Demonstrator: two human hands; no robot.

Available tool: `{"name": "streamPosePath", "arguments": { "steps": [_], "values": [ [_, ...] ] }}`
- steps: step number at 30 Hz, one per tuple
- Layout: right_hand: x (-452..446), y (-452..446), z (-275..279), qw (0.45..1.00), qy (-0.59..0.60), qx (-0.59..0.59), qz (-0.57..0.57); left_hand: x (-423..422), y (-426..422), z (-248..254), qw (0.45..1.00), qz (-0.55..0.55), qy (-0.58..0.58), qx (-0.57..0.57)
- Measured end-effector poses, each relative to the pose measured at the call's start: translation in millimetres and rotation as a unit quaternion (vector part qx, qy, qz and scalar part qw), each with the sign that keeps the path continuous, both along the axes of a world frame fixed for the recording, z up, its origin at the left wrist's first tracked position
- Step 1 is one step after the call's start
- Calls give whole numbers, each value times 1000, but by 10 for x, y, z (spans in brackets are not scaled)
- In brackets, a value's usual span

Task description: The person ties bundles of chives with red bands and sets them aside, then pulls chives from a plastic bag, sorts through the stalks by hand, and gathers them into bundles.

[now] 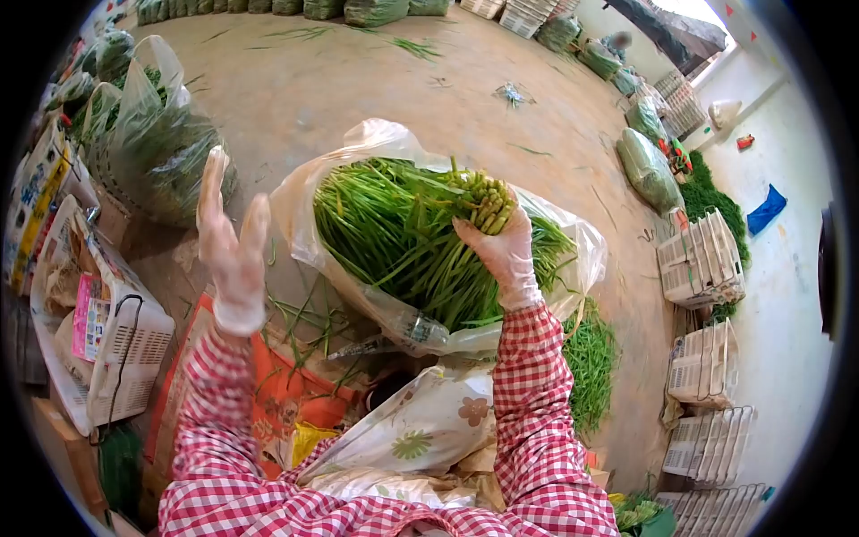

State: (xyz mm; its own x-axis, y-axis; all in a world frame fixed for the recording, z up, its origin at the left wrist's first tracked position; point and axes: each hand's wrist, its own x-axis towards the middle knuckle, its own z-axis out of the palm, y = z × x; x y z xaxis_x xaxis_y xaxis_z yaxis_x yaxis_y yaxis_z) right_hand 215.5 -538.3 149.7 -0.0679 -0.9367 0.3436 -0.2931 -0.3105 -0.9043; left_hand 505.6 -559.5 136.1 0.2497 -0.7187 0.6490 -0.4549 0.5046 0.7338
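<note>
My right hand (508, 259), in a thin pale glove, is closed around a bunch of long green vegetables (483, 201), its thick stem ends bundled near my fingers. The bunch is over a clear plastic bag (300, 201), whose mouth is spread wide. Inside lie many similar long greens (385, 233), so I cannot tell where the held bunch ends. Off to the left, my gloved left hand (234, 255) is raised with fingers apart and nothing in it. It is apart from the bag and slightly blurred.
A white plastic crate (134, 358) stands close on my left, below a filled plastic bag (161, 157). Loose greens (591, 367) lie right of the open bag. White crates (702, 259) line the right wall. Filled green bags (376, 11) stand at the back.
</note>
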Motion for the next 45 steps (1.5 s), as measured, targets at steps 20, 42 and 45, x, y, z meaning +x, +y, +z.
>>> {"name": "streamPosePath", "arguments": {
  "steps": [20,42,45],
  "values": [
    [36,47,-157,988,-135,31,70,-1177,125,-749,954,-132,215,164],
    [4,232,-259,993,-109,-12,46,-1690,-138,-713,786,-494,366,68],
    [-3,566,-139,993,-8,-117,-20,-1948,324,-402,645,-496,555,172]
  ]
}}
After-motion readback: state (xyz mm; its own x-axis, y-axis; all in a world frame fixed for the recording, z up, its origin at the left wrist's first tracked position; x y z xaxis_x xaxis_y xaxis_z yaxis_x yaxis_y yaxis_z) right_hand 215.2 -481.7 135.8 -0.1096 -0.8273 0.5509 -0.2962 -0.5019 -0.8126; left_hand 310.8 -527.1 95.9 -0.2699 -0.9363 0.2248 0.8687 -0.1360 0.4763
